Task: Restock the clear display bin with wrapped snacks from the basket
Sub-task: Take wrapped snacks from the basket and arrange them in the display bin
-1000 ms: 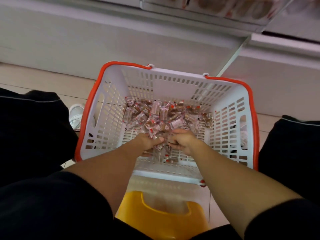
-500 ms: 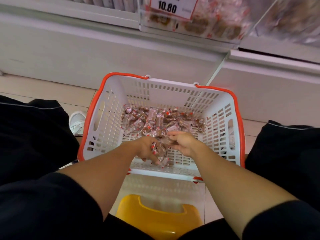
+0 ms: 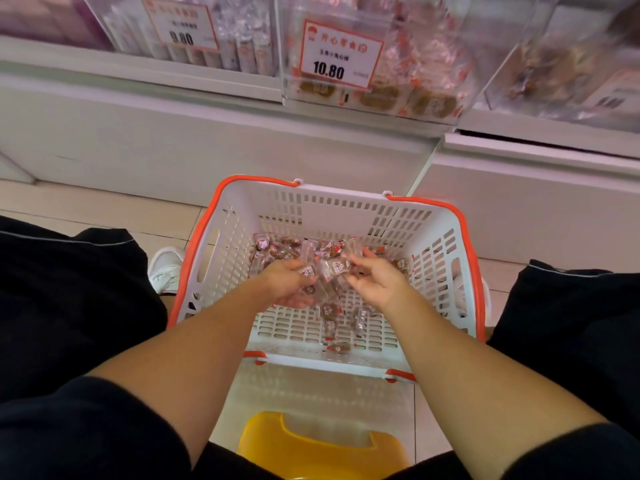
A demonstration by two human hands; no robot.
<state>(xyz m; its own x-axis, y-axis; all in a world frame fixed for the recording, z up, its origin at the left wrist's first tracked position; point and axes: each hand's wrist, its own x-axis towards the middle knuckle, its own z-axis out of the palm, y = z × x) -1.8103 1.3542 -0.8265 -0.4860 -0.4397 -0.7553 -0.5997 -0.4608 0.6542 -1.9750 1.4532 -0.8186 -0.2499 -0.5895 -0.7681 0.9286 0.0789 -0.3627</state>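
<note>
Small clear-wrapped brown snacks (image 3: pixel 332 268) bunched between left hand (image 3: pixel 289 284) and right hand (image 3: pixel 375 284), both curled around them above basket (image 3: pixel 346 209); bin (image 3: pixel 408 64) blurred, top cut off

Slotted matt white plastic basket (image 3: pixel 346 209) with glossy orange rim; crinkly clear-film wrapped snacks (image 3: pixel 332 268); glossy transparent plastic display bin (image 3: pixel 433 46); smooth yellow plastic stool (image 3: pixel 311 448).

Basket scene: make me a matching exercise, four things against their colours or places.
Things:
1. basket rim
2. stool
3. 10.80 tag
4. shoe

Matches:
A. yellow, nearest the camera
B. orange
C. on the bin front
D. white, left of the basket

Pairs: 1-B, 2-A, 3-C, 4-D
</note>
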